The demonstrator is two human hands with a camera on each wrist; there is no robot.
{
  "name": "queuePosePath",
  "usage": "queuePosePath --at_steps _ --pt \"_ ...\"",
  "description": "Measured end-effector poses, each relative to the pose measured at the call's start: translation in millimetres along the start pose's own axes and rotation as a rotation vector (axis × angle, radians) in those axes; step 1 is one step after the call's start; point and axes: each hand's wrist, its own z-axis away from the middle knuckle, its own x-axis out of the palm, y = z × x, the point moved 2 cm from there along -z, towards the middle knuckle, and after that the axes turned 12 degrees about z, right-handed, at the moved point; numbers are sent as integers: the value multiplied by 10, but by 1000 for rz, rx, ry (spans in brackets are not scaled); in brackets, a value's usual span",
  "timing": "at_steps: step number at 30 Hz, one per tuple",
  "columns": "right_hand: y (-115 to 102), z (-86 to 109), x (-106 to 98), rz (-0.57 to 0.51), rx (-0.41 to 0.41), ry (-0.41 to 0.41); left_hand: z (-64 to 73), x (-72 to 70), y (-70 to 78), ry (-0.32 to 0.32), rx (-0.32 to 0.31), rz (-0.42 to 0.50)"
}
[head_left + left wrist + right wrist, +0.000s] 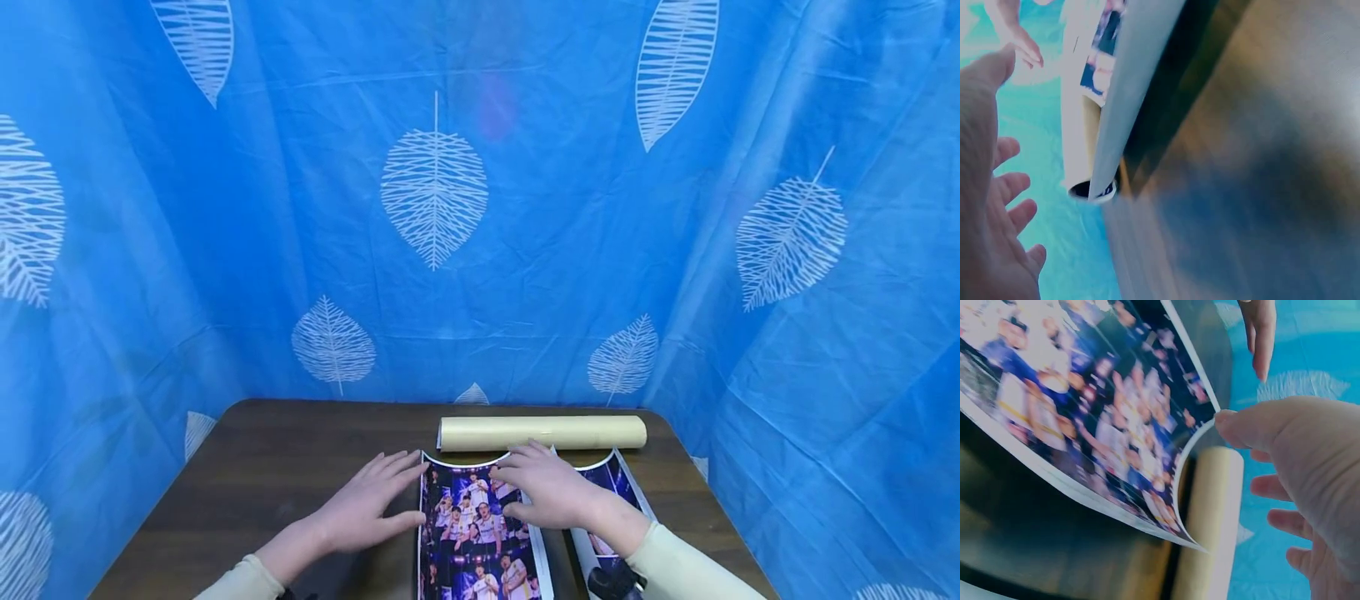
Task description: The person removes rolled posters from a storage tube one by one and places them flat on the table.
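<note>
My left hand [367, 507] and right hand [551, 493] grasp nothing, fingers loosely extended at either side of the curled photo poster [476, 550], bottom centre of the head view; I cannot tell whether they touch it. A cream paper roll [543, 433] lies just above it, a second photo poster [626, 483] at lower right, on the dark wooden table [225, 492].

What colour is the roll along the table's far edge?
The roll is pale yellow, best seen in the head view.
</note>
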Motion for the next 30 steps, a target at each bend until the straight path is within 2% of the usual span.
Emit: queuePosePath --at_steps 6,10,13,17,24,30 --pt "169 -240 -26 49 105 55 -152 -193 -118 167 -105 87" --pt "262 -412 -5 69 156 53 -251 -267 -208 230 -185 172" --pt "300 -534 -12 62 191 47 -336 -287 -272 247 -248 242" --pt "306 -712 11 72 231 27 -472 -284 -346 267 -300 319" --pt "185 -1073 185 134 284 -33 -697 -187 -408 298 -337 433" --pt "74 -1307 329 131 354 -67 -846 -52 -398 296 -378 527"
